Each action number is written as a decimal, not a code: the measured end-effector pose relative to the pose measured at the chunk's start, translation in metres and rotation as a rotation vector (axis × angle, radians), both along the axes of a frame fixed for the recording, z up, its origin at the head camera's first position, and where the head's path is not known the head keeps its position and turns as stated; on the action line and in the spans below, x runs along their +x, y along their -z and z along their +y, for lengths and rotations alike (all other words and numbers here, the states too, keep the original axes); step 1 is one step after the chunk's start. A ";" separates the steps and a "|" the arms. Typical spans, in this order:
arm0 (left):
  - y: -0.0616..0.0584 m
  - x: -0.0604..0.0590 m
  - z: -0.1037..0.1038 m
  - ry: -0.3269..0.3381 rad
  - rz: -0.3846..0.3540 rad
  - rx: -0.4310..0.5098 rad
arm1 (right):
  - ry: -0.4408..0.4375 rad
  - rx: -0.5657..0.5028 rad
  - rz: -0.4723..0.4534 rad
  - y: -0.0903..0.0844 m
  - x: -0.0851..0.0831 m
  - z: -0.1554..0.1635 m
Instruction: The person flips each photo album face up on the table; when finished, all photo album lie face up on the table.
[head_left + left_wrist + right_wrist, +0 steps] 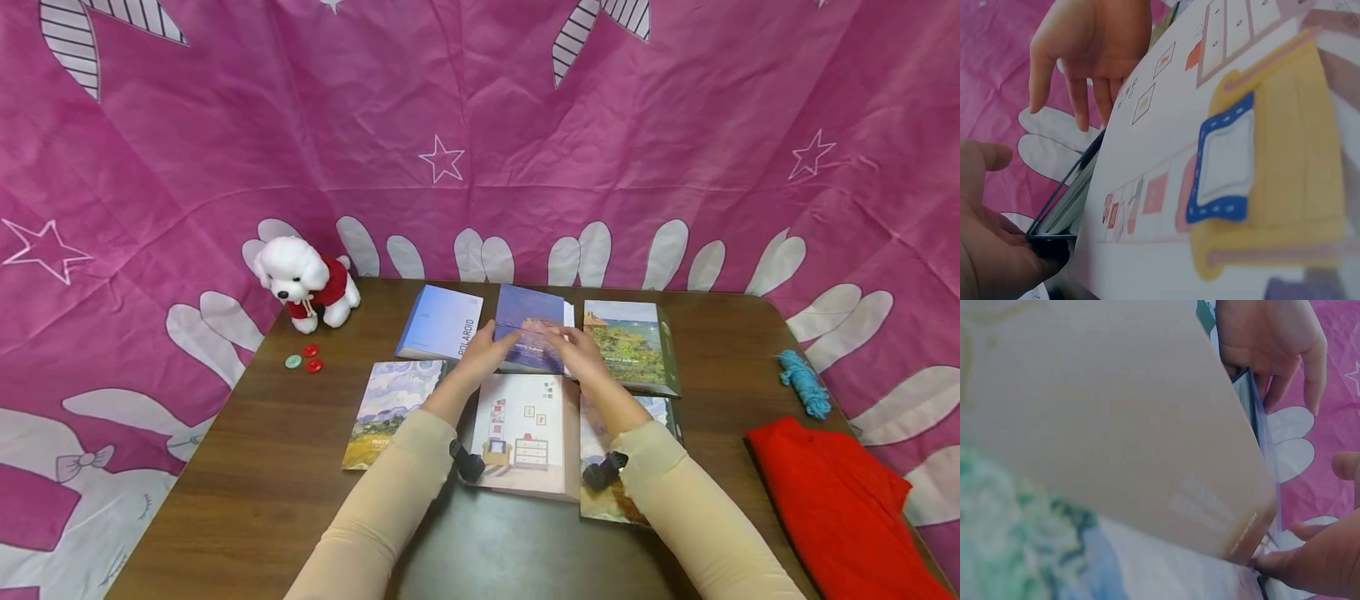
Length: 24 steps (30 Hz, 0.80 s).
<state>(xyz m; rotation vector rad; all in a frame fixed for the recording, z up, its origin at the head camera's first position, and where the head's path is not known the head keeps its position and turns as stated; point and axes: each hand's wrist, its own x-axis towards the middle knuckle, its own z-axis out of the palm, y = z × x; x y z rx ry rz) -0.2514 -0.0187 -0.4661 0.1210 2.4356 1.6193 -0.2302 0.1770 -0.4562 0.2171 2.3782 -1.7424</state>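
A purple photo album [531,304] lies in the middle of the back row on the table. My left hand [483,352] is at its left side, thumb raised off the cover and fingers by the edge. On the other side, my right hand [581,354] reaches over the album's right part, its fingers extended. In the left wrist view my left hand [991,231] touches a dark album corner [1047,236]. The right wrist view has my right hand [1316,556] low at the right, a fingertip by an edge. Nearest me lies a white album [525,425] with a furniture drawing.
A blue Polaroid album [442,321] and landscape albums [626,333] flank the purple one; more landscape albums [390,408] lie in front. A plush dog [307,283] and buttons [311,351] are at left. Blue yarn [804,383] and red cloth [832,500] are at right.
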 end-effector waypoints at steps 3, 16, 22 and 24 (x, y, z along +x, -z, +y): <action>-0.001 0.000 -0.001 0.001 0.020 -0.046 | 0.015 -0.010 -0.016 -0.001 0.001 0.003; -0.025 0.006 0.031 0.078 0.184 -0.052 | 0.017 -0.140 0.123 -0.038 0.012 0.054; -0.026 0.011 0.060 0.124 0.183 0.004 | 0.062 -0.084 0.161 -0.048 0.017 0.089; -0.026 0.015 0.069 0.137 0.177 -0.004 | 0.059 -0.049 0.158 -0.046 0.018 0.100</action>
